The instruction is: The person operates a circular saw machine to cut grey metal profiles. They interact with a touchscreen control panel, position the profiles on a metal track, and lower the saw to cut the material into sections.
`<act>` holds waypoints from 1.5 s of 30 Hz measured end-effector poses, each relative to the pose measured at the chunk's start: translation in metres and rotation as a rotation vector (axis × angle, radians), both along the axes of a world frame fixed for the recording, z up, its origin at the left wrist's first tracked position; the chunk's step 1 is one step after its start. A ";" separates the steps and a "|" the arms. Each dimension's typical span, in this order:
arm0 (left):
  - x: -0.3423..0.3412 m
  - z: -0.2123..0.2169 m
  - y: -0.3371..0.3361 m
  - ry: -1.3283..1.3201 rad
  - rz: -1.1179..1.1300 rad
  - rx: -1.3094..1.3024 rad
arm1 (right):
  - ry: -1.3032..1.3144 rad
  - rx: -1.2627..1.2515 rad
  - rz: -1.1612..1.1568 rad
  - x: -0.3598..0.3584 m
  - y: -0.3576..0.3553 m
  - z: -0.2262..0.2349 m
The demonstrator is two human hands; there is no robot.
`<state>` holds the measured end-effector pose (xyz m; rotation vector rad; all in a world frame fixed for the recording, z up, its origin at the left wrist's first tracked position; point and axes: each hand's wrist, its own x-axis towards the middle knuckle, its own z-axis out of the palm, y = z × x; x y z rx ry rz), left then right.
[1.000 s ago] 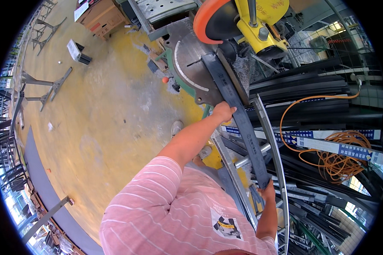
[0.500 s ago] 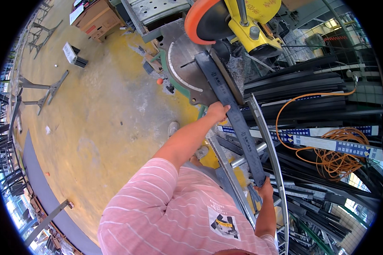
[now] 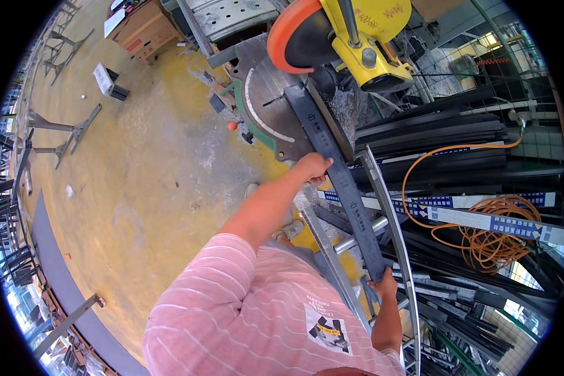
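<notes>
A long dark grey profile bar slants from the round saw table down toward my right side. My left hand is closed at the bar's left edge, partway along it, thumb on the top face. Around the near end of the bar my right hand is closed. The bar's far end rests on the saw table, against the fence. Above it stands the yellow saw head with an orange-rimmed blade guard, raised off the bar.
A metal roller rack supports the bar. To the right lie stacked dark profiles and a coiled orange hose. A cardboard box stands at the far left, and steel trestles stand on the yellow floor.
The view has shifted slightly, so the saw and bar appear a little lower and further left. More of my left fingers show beside the bar. The bar stays on the saw table.
</notes>
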<state>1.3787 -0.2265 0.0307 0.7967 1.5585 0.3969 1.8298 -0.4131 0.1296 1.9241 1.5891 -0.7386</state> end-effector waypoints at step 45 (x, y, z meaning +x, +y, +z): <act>-0.044 0.005 0.031 0.037 0.093 0.110 | 0.854 -0.098 1.180 -0.632 0.162 0.107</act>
